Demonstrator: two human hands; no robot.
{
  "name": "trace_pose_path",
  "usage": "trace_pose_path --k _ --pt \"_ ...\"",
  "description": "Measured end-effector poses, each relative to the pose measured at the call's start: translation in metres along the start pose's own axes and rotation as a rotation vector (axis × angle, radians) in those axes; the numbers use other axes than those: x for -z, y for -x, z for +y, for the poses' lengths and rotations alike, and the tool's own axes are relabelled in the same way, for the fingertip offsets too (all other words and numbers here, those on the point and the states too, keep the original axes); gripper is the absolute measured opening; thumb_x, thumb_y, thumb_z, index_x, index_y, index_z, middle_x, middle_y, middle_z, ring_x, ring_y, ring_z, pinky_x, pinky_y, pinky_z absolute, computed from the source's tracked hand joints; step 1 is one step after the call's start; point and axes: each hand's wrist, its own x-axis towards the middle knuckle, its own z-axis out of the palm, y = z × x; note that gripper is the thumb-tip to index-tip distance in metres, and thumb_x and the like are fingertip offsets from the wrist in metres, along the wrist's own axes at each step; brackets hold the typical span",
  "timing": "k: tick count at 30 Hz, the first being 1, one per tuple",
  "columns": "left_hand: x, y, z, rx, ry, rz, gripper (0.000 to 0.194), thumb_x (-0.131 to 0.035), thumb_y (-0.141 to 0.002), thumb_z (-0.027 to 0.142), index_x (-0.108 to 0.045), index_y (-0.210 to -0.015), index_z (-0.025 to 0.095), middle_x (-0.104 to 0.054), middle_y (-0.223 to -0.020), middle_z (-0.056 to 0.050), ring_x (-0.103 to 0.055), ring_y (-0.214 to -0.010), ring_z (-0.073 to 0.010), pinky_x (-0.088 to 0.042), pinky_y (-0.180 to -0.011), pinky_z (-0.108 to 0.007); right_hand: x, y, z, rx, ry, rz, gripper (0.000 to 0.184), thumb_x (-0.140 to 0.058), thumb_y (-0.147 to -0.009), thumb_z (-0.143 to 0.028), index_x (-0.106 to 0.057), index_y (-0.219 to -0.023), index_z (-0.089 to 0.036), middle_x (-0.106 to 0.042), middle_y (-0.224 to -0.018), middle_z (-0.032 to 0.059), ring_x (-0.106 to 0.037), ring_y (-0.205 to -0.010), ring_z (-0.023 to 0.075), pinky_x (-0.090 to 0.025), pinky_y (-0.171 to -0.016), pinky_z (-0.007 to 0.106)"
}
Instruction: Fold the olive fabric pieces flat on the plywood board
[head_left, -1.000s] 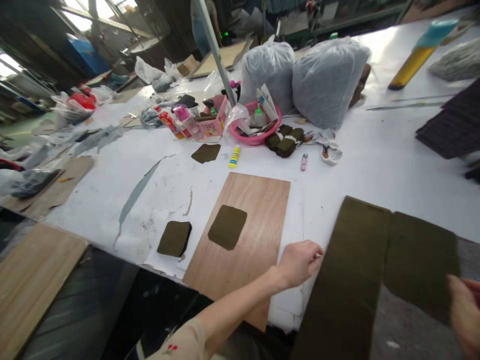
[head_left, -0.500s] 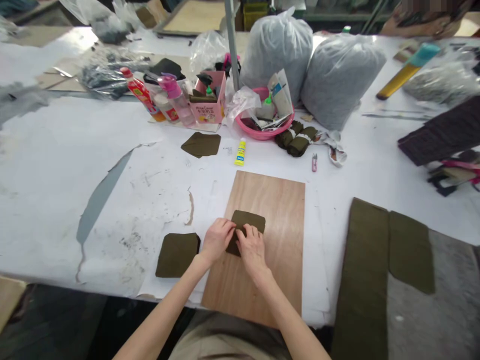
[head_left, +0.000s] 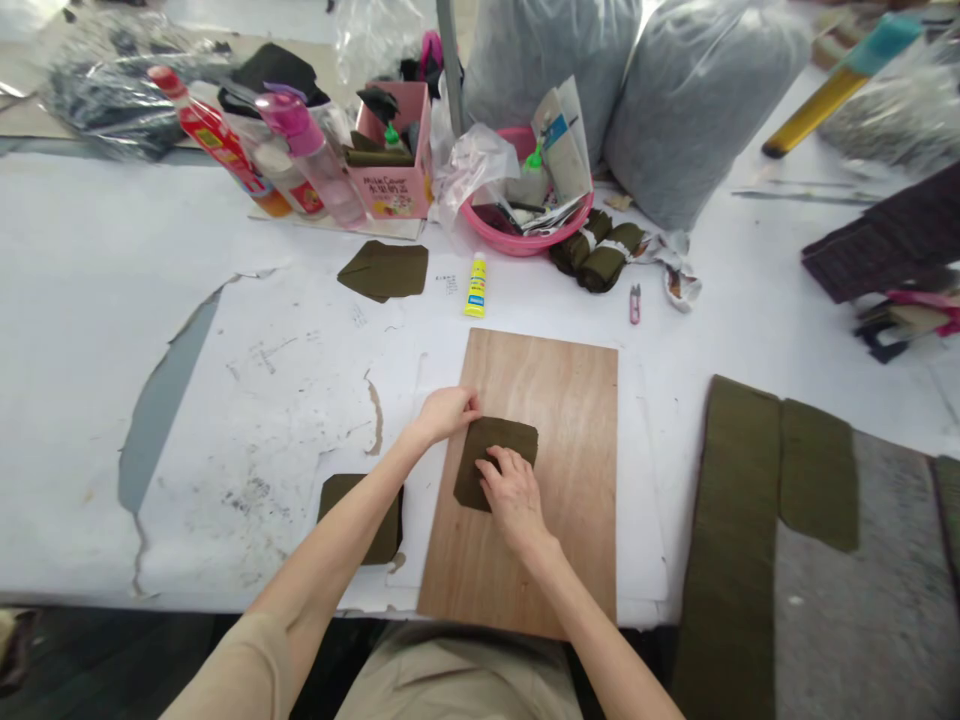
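An olive-green fabric piece with cut corners lies flat on a plywood board. My right hand rests on the fabric with its fingers bent and a little apart. At the board's left edge, just beyond the fabric's upper left corner, is my left hand. Its fingers are pressed together, and whatever may be between them is hidden. Partly behind my left forearm, a stack of similar olive pieces sits to the left of the board.
Beyond the board lie a yellow glue tube, pointed olive pieces and pink thread snips. A pink basket, a pink box and stuffed bags stand farther back. Larger olive panels are on the right.
My left hand has moved up from the fabric's left side to near its upper left corner. My right hand stays on the fabric. The view has tilted down and come closer.
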Motion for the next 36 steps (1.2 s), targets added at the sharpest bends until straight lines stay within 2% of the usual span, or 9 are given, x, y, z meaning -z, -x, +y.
trace_pose_path --k 4,7,11,17,22,36 --pt "0.000 -0.005 -0.001 0.011 -0.028 -0.022 0.013 -0.059 -0.078 0.031 -0.064 -0.078 0.019 -0.068 -0.075 -0.002 -0.059 -0.066 -0.0145 -0.034 -0.056 -0.023 0.007 0.004 0.005 -0.072 0.018 -0.015 0.029 -0.051 -0.087 -0.013 -0.060 -0.114 -0.021 -0.058 -0.115 0.0102 -0.050 -0.104 0.0240 -0.044 -0.083 0.039" --pt "0.000 -0.007 -0.001 0.020 -0.043 -0.026 0.012 -0.059 -0.078 0.030 -0.064 -0.078 0.019 -0.068 -0.076 -0.002 -0.059 -0.067 -0.0148 -0.034 -0.056 -0.023 0.011 0.008 0.008 -0.053 0.024 -0.044 0.032 -0.050 -0.086 -0.009 -0.059 -0.115 -0.020 -0.057 -0.116 0.0094 -0.048 -0.106 0.0231 -0.043 -0.085 0.037" --pt "0.003 -0.008 0.002 0.037 -0.050 -0.048 0.012 -0.059 -0.077 0.029 -0.064 -0.077 0.019 -0.067 -0.074 -0.002 -0.059 -0.066 -0.0147 -0.034 -0.056 -0.023 0.011 0.008 0.007 -0.043 -0.016 -0.062 0.028 -0.051 -0.088 -0.013 -0.059 -0.113 -0.022 -0.057 -0.116 0.0085 -0.048 -0.107 0.0223 -0.042 -0.087 0.037" --pt "0.007 -0.008 0.005 0.054 -0.032 -0.080 0.012 -0.060 -0.077 0.030 -0.065 -0.077 0.019 -0.068 -0.075 -0.002 -0.059 -0.066 -0.0144 -0.036 -0.058 -0.023 0.008 0.016 0.005 -0.042 -0.005 -0.078 0.036 -0.053 -0.084 -0.009 -0.057 -0.117 -0.023 -0.056 -0.121 0.0094 -0.047 -0.111 0.0243 -0.041 -0.088 0.039" --pt "0.010 -0.007 0.006 0.061 -0.043 -0.079 0.012 -0.059 -0.077 0.030 -0.065 -0.077 0.019 -0.068 -0.076 -0.001 -0.059 -0.067 -0.0144 -0.036 -0.057 -0.023 0.012 0.011 0.009 -0.027 -0.032 -0.066 0.035 -0.052 -0.086 -0.011 -0.057 -0.118 -0.023 -0.056 -0.120 0.0096 -0.047 -0.110 0.0231 -0.042 -0.088 0.039" --pt "0.007 -0.006 0.006 0.057 -0.050 -0.072 0.013 -0.060 -0.078 0.031 -0.064 -0.077 0.019 -0.067 -0.073 -0.001 -0.058 -0.066 -0.0145 -0.035 -0.057 -0.023 0.017 0.020 0.013 -0.010 -0.060 -0.097 0.033 -0.055 -0.084 -0.010 -0.060 -0.114 -0.023 -0.057 -0.120 0.0090 -0.048 -0.112 0.0227 -0.043 -0.090 0.039"
